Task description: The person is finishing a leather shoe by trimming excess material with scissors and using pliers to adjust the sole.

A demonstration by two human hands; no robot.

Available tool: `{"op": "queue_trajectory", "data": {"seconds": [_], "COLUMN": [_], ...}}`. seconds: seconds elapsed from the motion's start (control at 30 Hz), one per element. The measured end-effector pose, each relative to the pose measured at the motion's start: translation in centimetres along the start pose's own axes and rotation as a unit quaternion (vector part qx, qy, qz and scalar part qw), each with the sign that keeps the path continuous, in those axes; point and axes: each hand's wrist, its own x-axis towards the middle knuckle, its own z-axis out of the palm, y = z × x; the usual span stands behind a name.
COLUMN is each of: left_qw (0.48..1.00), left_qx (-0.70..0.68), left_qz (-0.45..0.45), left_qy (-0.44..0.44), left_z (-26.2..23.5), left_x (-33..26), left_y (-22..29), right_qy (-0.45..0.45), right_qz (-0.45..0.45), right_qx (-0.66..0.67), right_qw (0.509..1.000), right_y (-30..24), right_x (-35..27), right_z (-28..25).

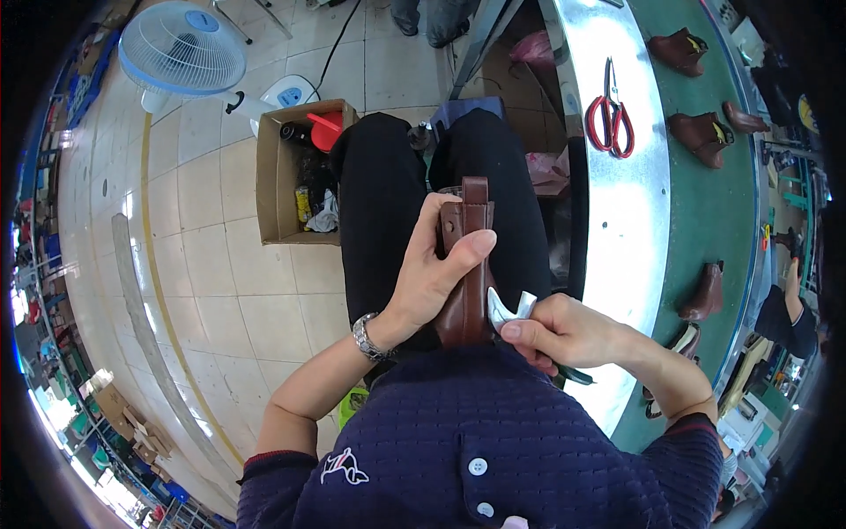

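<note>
Brown boot (467, 264) sits on the lap at the middle of my view, and I see the left hand (436, 273) wrapped tight around it. At 4 o'clock from it, the right hand (564, 331) is closed on a small metal tool (509, 310) touching the boot. Red scissors (610, 115) lie on the shiny table (630, 247) at 2 o'clock.

Beige tiled floor (220, 291), white fan (181, 48), green conveyor (705, 203) at right.
</note>
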Motion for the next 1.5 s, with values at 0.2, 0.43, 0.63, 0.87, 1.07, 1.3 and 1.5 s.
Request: {"op": "queue_trajectory", "data": {"seconds": [0.2,0.43,0.63,0.87,1.07,1.3,1.5], "left_qw": [1.0,0.999,0.997,0.999,0.999,0.999,0.997], "left_qx": [0.013,0.021,0.055,0.004,0.03,0.01,0.029], "left_qz": [-0.002,-0.009,0.004,-0.017,-0.022,0.005,0.038], "left_qy": [0.019,0.038,0.053,0.033,-0.003,0.047,0.066], "left_z": [0.0,0.2,0.2,-0.3,-1.3,0.0,0.3], "left_x": [-0.1,0.6,1.4,2.7,2.4,1.4,0.7], "left_y": [-0.3,-0.1,-0.9,-1.0,-1.2,-1.4,-2.4], "right_qy": [0.108,0.13,0.284,0.204,0.159,0.079,0.029], "right_qz": [0.018,0.015,-0.039,-0.034,-0.038,-0.022,0.088], "right_qx": [-0.265,-0.124,-0.351,-0.098,-0.026,-0.041,-0.267], "right_qw": [0.958,0.984,0.891,0.973,0.986,0.996,0.959], "right_y": [-2.8,-0.9,-2.2,1.1,2.5,0.3,-3.1], "right_x": [-0.6,0.4,-0.2,0.5,0.2,0.3,-0.2], "right_z": [1.3,2.1,2.8,0.9,1.1,-0.5,-0.9]}}
